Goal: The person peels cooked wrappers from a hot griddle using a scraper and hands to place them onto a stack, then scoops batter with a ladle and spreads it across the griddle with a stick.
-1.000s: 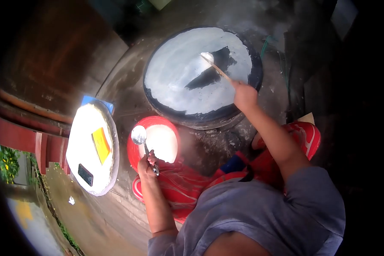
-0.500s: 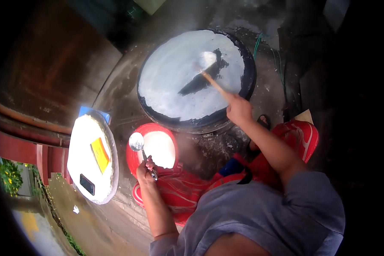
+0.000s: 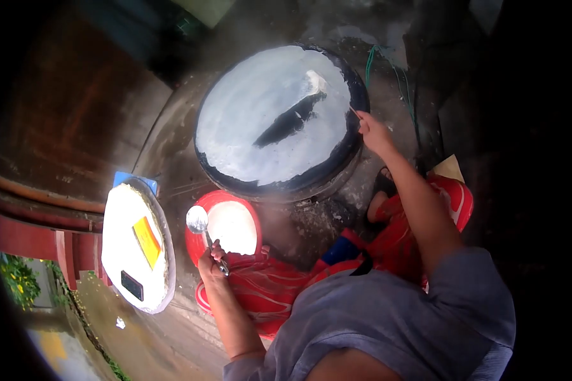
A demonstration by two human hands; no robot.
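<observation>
A large round black griddle [image 3: 361,95] bears a thin layer of white batter [image 3: 254,95], with a dark bare strip near its middle and a thicker white patch at the strip's upper end. At the griddle's right edge my right hand [image 3: 374,132] is closed round a thin wooden stick [image 3: 354,112]. My left hand [image 3: 210,261] grips the handle of a metal ladle [image 3: 197,220], whose bowl is over the left rim of a red basin [image 3: 194,246]. White liquid fills much of that basin.
Left of the basin, a round white-topped stand [image 3: 124,209] carries a yellow packet [image 3: 147,242] and a dark phone [image 3: 132,286]. A blue object [image 3: 135,182] pokes out behind it. Green cord [image 3: 369,66] lies right of the griddle. Red patterned cloth [image 3: 260,286] covers my legs.
My right hand has moved the stick from the middle of the batter to the griddle's right edge. The dark strip's upper part has narrowed. The left hand still holds the ladle by the basin.
</observation>
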